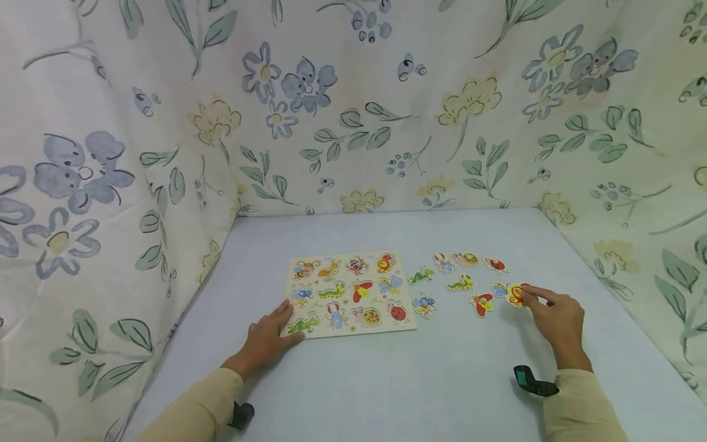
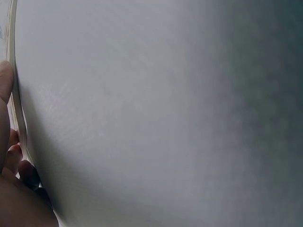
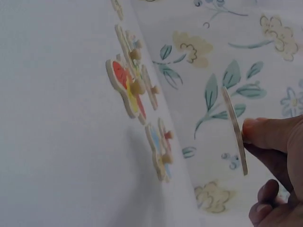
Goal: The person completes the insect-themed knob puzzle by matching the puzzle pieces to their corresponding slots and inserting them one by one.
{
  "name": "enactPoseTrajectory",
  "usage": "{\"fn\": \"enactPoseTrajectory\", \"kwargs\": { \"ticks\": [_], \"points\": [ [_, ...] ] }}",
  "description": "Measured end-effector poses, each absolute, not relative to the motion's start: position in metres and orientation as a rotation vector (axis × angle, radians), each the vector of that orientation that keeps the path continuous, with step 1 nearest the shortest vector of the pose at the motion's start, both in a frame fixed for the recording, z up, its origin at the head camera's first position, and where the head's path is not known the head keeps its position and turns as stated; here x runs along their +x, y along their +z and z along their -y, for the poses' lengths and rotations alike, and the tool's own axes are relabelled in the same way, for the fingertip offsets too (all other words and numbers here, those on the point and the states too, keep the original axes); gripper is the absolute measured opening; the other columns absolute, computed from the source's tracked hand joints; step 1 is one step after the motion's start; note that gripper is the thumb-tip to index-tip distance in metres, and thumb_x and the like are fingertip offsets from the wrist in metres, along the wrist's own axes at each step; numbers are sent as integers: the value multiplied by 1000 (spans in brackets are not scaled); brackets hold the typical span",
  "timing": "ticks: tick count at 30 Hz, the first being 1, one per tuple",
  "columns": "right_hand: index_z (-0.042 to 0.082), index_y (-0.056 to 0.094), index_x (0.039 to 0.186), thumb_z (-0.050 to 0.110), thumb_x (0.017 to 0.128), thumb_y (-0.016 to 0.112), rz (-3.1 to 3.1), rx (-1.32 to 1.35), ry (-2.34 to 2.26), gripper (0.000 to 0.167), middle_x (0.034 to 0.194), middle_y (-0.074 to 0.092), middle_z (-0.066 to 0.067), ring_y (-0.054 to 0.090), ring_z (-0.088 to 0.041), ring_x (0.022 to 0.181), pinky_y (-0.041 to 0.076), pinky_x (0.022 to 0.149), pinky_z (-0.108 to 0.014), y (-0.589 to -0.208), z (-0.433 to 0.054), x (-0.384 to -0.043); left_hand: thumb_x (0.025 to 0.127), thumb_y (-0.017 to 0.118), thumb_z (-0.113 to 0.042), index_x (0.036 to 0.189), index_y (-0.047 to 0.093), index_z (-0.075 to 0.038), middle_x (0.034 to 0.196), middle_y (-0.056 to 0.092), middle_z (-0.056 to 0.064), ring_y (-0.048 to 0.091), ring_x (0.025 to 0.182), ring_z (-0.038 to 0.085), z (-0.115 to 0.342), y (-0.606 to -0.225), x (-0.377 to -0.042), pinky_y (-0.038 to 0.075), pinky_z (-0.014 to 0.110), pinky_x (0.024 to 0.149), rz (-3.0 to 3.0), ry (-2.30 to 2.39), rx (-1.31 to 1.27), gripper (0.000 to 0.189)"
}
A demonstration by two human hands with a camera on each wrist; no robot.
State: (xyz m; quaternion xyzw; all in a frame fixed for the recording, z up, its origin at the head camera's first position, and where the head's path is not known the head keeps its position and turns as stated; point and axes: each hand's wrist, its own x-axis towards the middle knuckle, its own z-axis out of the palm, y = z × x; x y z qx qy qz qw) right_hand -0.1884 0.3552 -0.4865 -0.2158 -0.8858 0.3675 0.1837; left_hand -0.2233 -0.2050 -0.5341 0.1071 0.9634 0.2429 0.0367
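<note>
A wooden peg puzzle board printed with insects lies on the table. My left hand holds its near left corner, thumb at the near edge and fingers along the left side. In the left wrist view the thumb touches the board's edge. My right hand pinches a yellow and red butterfly piece between thumb and fingers. In the right wrist view that piece appears edge-on, raised off the table. Just left of it in the head view lies a blue-winged bee piece, partly covered.
Several loose pegged pieces lie right of the board: a grasshopper, a blue beetle, a snail, a ladybug, a caterpillar, a red-winged insect and a blue insect. Floral curtains surround the table.
</note>
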Motion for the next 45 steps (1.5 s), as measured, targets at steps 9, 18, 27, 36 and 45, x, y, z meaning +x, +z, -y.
{"fn": "enactPoseTrajectory", "kwargs": {
  "ticks": [9, 18, 27, 36, 45],
  "points": [
    [3, 75, 105, 26, 91, 69, 2439, -474, 1012, 28, 106, 67, -23, 51, -37, 105, 40, 79, -48, -470, -335, -210, 84, 70, -51, 146, 40, -4, 156, 26, 5, 37, 134, 36, 204, -533, -222, 31, 49, 86, -2964, 765, 335, 83],
    [1, 75, 103, 21, 90, 71, 2412, -271, 1013, 24, 100, 69, -22, 54, -35, 97, 40, 81, -45, -454, -312, -232, 84, 70, -51, 146, 40, -4, 155, 27, 5, 35, 135, 36, 205, -532, -222, 32, 50, 86, -2963, 758, 348, 83],
    [4, 76, 102, 27, 90, 71, 2386, -156, 1099, 26, 96, 71, -17, 50, -31, 89, 36, 70, -44, -449, -285, -251, 84, 70, -51, 146, 41, -4, 155, 28, 6, 37, 134, 36, 206, -531, -222, 32, 49, 85, -2968, 744, 349, 83],
    [4, 77, 100, 23, 89, 73, 2362, -15, 1151, 22, 94, 72, -14, 47, -23, 82, 34, 64, -39, -448, -258, -271, 84, 69, -53, 145, 42, -4, 155, 29, 6, 37, 134, 35, 206, -531, -221, 33, 49, 84, -2982, 739, 358, 83],
    [6, 78, 99, 19, 86, 75, 2383, 71, 1180, 18, 94, 72, -11, 51, -28, 84, 37, 70, -40, -448, -227, -291, 84, 69, -53, 146, 41, -6, 155, 29, 4, 37, 134, 33, 206, -534, -222, 32, 46, 82, -2981, 723, 354, 83]
  ]
}}
